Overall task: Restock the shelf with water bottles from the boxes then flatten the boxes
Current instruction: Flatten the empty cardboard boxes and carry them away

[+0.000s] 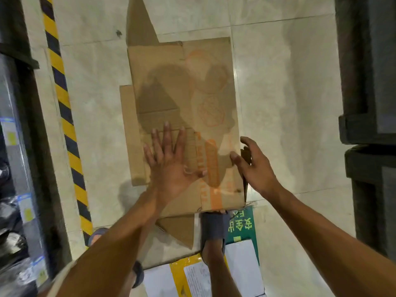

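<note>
A flattened cardboard box (182, 99) lies on the pale, glossy tiled floor (278, 82), in the middle of the view and just in front of the person's feet. Its brown surface is matte and creased, with faded orange print along the right part. More cardboard flaps stick out from under it: a pointed one at the far end (139, 24), a narrow strip at the left (126, 125) and a triangular piece at the near end (177, 230).

The left hand (169, 166) lies flat on the near part of the box, palm down, with the fingers straight and spread; it presses and holds nothing. The right hand (255, 166) is at the right edge of the box. Its thumb rests on the top face and the fingers are loosely curved over the edge (a dark flap edge shows between them), but I cannot tell whether it really grips the cardboard.

A grey sandal (214, 228) stands at the near edge of the box. A yellow and black striped tape (64, 116) runs along the floor at the left, beside a dark shelf frame (21, 103). At the right stand dark, rough-looking blocks (368, 82). A green floor sign (242, 226) lies near the sandal.
</note>
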